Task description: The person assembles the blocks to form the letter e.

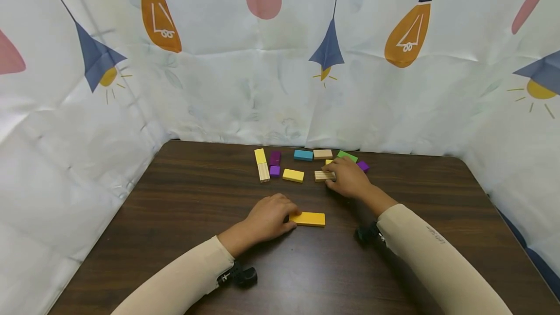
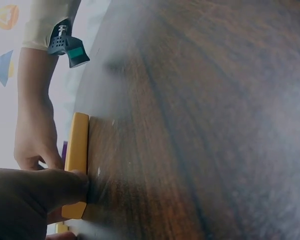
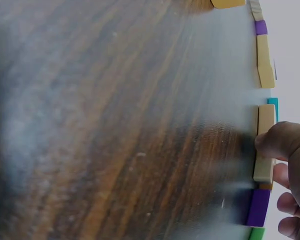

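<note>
In the head view my left hand (image 1: 272, 215) pinches the left end of an orange-yellow wooden block (image 1: 309, 219) lying flat on the table. The left wrist view shows the thumb against that block's (image 2: 77, 145) near side. Farther back, my right hand (image 1: 349, 177) grips a plain wooden block (image 1: 323, 176) by its right end. Its thumb presses the near side of this plain block (image 3: 264, 120) in the right wrist view, with the fingers behind. A purple block (image 1: 363, 166) and a green block (image 1: 347, 156) sit just beyond the right hand, partly covered by it.
Near the back edge of the dark table (image 1: 183, 198) lie more blocks: a yellow block (image 1: 293, 175), a blue block (image 1: 303, 155), a tan block (image 1: 323, 154), a dark purple block (image 1: 274, 158) and a striped plain block (image 1: 263, 172). A printed curtain (image 1: 280, 101) hangs behind.
</note>
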`<action>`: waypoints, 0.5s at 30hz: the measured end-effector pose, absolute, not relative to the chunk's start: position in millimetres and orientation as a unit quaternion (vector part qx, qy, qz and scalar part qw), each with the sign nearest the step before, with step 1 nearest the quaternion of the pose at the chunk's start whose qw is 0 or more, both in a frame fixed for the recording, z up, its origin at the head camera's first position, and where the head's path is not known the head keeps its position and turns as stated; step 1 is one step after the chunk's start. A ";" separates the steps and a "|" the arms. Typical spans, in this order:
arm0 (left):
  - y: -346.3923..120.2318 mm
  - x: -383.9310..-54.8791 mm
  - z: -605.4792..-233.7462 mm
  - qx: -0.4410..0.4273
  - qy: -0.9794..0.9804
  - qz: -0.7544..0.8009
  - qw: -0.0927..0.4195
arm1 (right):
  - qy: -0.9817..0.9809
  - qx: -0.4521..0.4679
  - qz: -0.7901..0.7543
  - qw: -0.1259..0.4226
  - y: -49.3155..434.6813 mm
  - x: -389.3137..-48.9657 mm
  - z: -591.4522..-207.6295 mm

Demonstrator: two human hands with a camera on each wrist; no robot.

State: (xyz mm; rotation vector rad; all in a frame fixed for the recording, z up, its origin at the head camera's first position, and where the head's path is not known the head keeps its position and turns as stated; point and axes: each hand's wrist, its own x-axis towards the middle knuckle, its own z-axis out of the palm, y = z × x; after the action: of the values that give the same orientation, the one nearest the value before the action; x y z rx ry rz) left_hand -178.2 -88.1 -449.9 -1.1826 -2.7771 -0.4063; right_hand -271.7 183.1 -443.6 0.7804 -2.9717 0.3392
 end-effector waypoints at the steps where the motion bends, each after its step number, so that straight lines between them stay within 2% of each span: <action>1: -88.1 -178.2 -449.9 -0.388 -0.911 -0.134 0.048 | -0.960 0.255 0.108 0.027 183.0 -272.2 -443.6; 15: -87.5 -179.1 -450.2 -0.386 -0.911 -0.136 0.048 | -0.962 0.248 0.107 0.029 187.8 -265.5 -437.1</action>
State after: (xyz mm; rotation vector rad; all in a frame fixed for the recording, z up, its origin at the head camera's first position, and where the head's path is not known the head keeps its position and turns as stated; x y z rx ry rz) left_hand -179.1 -87.5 -450.2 -1.1783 -2.7784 -0.4149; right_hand -265.5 187.8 -437.1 0.7640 -2.9685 0.3312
